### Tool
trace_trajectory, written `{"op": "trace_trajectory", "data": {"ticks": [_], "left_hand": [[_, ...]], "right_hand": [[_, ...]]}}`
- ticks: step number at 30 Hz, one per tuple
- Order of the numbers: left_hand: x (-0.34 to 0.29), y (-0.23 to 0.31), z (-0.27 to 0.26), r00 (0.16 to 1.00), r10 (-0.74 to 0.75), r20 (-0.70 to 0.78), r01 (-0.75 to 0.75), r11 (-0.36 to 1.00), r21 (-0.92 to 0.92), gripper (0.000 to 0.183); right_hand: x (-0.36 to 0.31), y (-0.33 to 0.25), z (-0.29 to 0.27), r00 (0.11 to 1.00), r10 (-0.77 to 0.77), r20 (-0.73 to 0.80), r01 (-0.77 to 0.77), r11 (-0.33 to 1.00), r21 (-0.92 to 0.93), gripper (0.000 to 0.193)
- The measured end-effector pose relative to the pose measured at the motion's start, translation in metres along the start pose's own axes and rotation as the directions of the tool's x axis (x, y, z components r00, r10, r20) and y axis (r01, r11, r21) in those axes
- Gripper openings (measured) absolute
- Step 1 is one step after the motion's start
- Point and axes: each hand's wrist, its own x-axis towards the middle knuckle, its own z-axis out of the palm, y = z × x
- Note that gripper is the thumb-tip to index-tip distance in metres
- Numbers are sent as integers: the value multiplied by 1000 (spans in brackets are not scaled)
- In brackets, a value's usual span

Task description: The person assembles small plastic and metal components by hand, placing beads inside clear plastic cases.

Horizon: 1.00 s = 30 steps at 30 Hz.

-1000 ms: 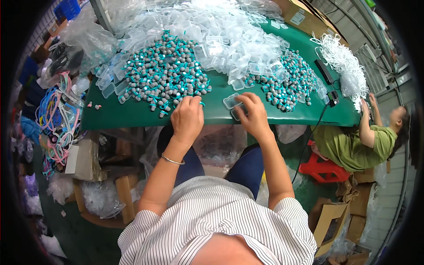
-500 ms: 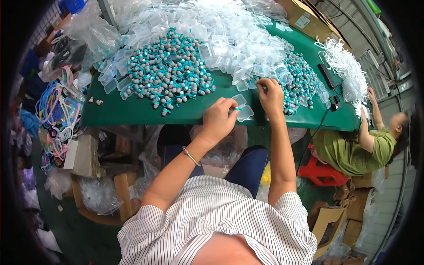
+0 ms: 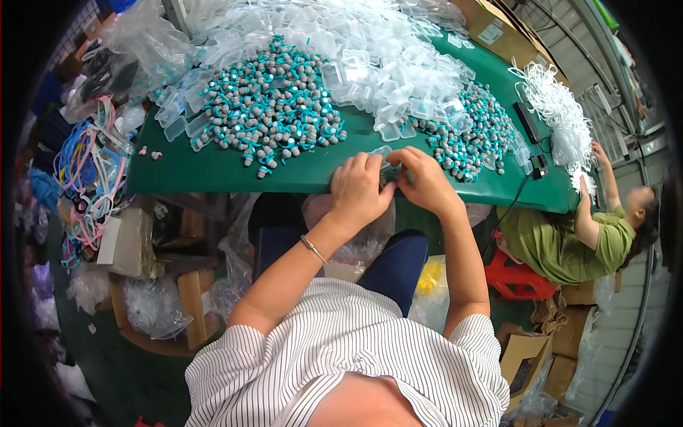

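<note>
Close together at the table's front edge, my left hand (image 3: 358,188) and my right hand (image 3: 427,181) close their fingers round a small clear plastic case (image 3: 386,169). Fingers cover most of the case, so its contents are hard to make out. Beyond my left hand lies a large pile of grey earplugs with teal stems (image 3: 274,107). A second pile of the same earplugs (image 3: 473,135) is past my right hand. Between and behind them spreads a big heap of clear plastic cases (image 3: 384,60).
The green table (image 3: 235,174) ends just before my lap. White cords (image 3: 558,107) lie at the right, where a person in green (image 3: 569,245) works. A black device (image 3: 538,166) with a cable sits nearby. Coloured bands (image 3: 85,167) hang at the left.
My right hand has come left from beside the right pile to meet my left hand. The case, lying open beside my left fingers before, is now between both hands.
</note>
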Motion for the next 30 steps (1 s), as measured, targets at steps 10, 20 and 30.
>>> {"op": "trace_trajectory", "data": {"ticks": [10,20,30], "left_hand": [[-6,-14,-12,983,127,135,-133,990,36,44],[-5,-24,-16,990,135,51,-128,984,-127,63],[2,-36,-11,962,269,40,-264,959,-101,23]], "right_hand": [[10,37,24,989,54,-136,-63,996,-57,22],[-2,37,7,992,8,-128,16,982,188,22],[-21,17,23,994,18,-103,-7,995,100,31]]}}
